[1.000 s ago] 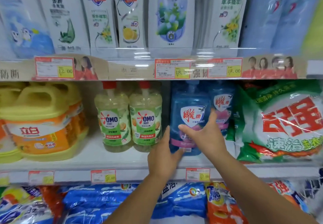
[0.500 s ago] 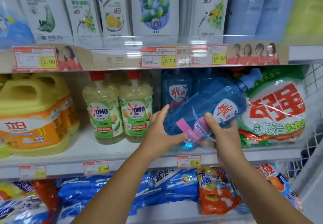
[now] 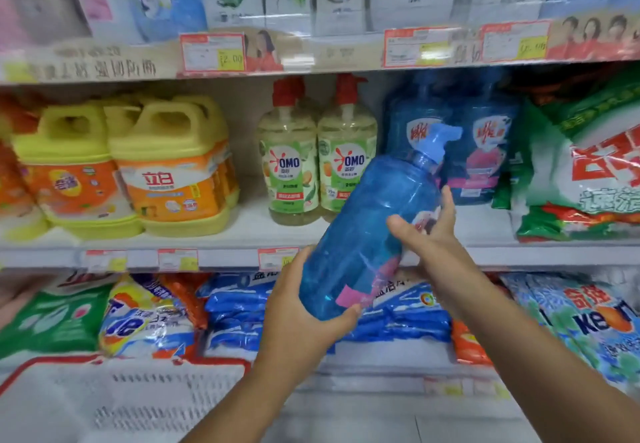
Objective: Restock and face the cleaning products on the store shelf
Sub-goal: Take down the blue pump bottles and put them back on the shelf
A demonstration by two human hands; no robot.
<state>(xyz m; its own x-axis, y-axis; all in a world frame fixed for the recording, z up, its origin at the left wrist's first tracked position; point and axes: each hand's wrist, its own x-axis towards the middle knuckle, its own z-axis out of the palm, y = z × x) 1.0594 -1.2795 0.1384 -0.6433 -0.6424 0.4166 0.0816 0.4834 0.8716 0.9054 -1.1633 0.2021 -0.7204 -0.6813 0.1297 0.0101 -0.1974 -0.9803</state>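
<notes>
The facing looks about midway: 1 blue pump bottle (image 3: pixel 374 228) is off the middle shelf (image 3: pixel 242 235), tilted in the air just before it, and not yet stood there label-forward. The left hand (image 3: pixel 304 307) curls under its base and the right hand (image 3: pixel 426 235) grips its side. On the shelf stand 2 matching blue bottles (image 3: pixel 485 158), 2 green OMO bottles (image 3: pixel 291 162) and at least 2 yellow jugs (image 3: pixel 173 165).

We found bare shelf (image 3: pixel 249 226) along its front edge; OMO bottles (image 3: pixel 318 165), blue bottles (image 3: pixel 485 155) and a detergent bag (image 3: pixel 585 172) stood behind.
</notes>
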